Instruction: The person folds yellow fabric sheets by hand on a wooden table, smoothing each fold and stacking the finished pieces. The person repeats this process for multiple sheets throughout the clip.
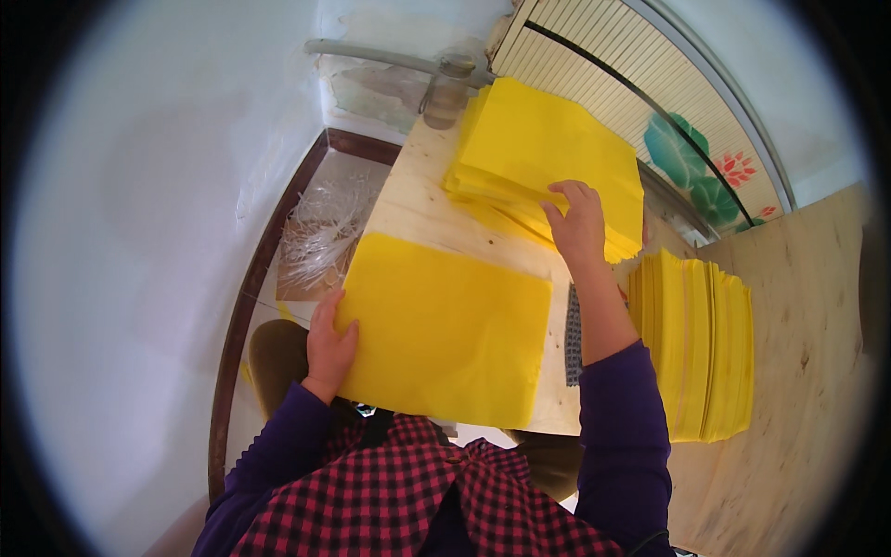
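Note:
A flat yellow sheet, fabric or paper I cannot tell, lies on the wooden table in front of me. My left hand rests at its left edge, thumb apart from the fingers. Beyond it sits a thick stack of similar yellow sheets, its layers uneven along the near side. My right hand is at that stack's near edge, with thumb and curved fingers apart and nothing visible between them. Whether the fingertips touch the top sheet is hard to tell.
To the right, another pile of folded yellow pieces stands on the wooden table. A dark patterned strip lies beside it. A clear jar stands at the far corner. White stringy strands fill a spot left of the table.

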`<action>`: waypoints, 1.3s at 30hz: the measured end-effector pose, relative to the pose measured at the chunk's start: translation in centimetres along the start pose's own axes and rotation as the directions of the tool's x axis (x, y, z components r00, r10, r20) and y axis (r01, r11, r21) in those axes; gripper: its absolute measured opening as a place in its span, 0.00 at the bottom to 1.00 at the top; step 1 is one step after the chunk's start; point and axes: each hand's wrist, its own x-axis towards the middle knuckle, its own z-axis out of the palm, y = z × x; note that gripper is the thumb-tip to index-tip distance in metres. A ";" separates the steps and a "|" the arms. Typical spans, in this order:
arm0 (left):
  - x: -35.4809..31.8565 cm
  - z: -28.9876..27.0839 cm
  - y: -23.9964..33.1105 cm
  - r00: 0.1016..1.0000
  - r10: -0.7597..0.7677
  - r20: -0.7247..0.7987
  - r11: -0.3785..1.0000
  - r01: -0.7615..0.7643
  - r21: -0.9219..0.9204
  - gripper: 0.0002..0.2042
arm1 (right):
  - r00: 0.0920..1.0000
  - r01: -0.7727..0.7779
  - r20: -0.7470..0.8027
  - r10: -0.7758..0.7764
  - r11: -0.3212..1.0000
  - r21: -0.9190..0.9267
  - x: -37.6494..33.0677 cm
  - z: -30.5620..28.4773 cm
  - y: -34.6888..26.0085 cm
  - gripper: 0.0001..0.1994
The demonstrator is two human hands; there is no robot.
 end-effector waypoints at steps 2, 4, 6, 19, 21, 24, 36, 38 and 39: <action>0.0 -0.1 0.0 1.000 0.002 0.000 1.000 -0.002 -0.006 0.26 | 0.999 0.004 0.047 -0.004 1.000 -0.002 0.9 0.8 0.0 0.14; 0.0 -0.1 0.1 1.000 -0.002 -0.001 1.000 0.002 -0.001 0.26 | 0.995 -0.011 0.097 0.012 1.000 -0.009 1.7 1.5 0.1 0.15; 0.0 -0.1 0.2 1.000 -0.013 -0.002 1.000 0.013 0.019 0.26 | 0.990 -0.033 0.139 0.036 0.999 -0.019 2.4 2.1 0.1 0.16; 0.0 -0.4 0.6 1.000 0.015 0.001 1.000 -0.015 -0.017 0.26 | 0.988 0.113 0.113 -0.101 0.988 -0.106 2.2 2.8 -0.3 0.23; -0.2 -0.6 0.4 1.000 0.025 0.004 1.000 -0.025 -0.017 0.26 | 0.992 0.121 0.038 -0.118 0.989 -0.089 1.5 2.8 -0.4 0.23; -0.2 -0.4 0.0 0.999 -0.037 0.011 0.997 0.038 -0.072 0.27 | 0.998 0.067 -0.003 -0.067 0.996 0.059 -2.2 2.2 -0.3 0.23; -0.2 0.2 -0.2 0.999 -0.052 -0.004 0.998 0.052 -0.047 0.26 | 0.710 -0.304 0.633 0.309 0.945 -0.120 -10.1 3.6 3.5 0.26; -0.3 0.2 -0.4 1.000 -0.014 -0.014 1.000 0.014 -0.026 0.27 | 0.659 -0.300 0.683 0.314 0.943 -0.144 -9.7 3.9 4.0 0.24; -0.3 0.2 -0.4 1.000 -0.010 -0.011 1.000 0.009 -0.018 0.27 | 0.645 -0.273 0.702 0.301 0.949 -0.155 -9.4 4.1 4.2 0.23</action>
